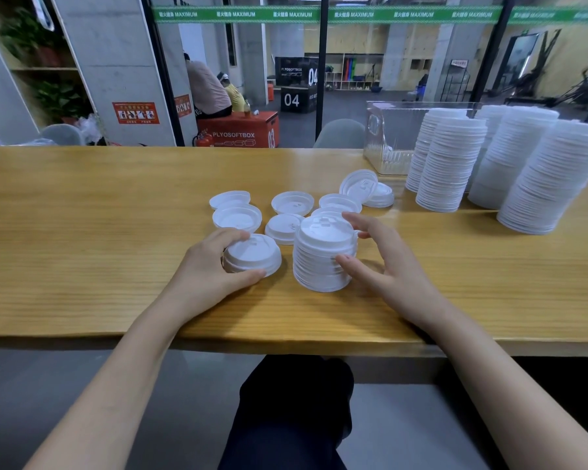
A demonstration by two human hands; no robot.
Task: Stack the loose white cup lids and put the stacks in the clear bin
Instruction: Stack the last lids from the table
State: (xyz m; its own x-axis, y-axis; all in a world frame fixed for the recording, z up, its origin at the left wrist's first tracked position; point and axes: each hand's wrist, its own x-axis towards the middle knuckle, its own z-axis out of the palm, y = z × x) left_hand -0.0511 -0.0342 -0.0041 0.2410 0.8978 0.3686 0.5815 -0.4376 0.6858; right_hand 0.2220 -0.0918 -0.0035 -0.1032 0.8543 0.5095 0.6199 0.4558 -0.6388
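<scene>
The left hand (208, 266) held a short stack (256, 255) of white lids on the wooden table (82, 239). Its fingers were curled over the far rim and its thumb pressed on the near rim. The right hand (384, 266) stood just beside a taller stack (323, 262). Its fingers were spread and almost straight, with the thumb tip touching the side of the stack and the index finger reaching behind the top. It did not clasp the stack.

Behind both stacks lay the loose lids (292, 202), one by one. Some had the dome up, some were turned over, and one leaned on its neighbour. At the right stood the tall stacks (450, 164), and the clear bin (384, 130) stood behind them at the far edge of the table.

The lids were round, thin moulded plastic, smooth and a little glossy, with a raised rim and a small drinking tab. They were probably very light and somewhat flexible. They nested into each other, so a stack would likely lean or slide apart if it was taken only at the top. A better hold seemed to be low on the sides, with the thumb opposite the fingers. A hard squeeze could dent the rims.
</scene>
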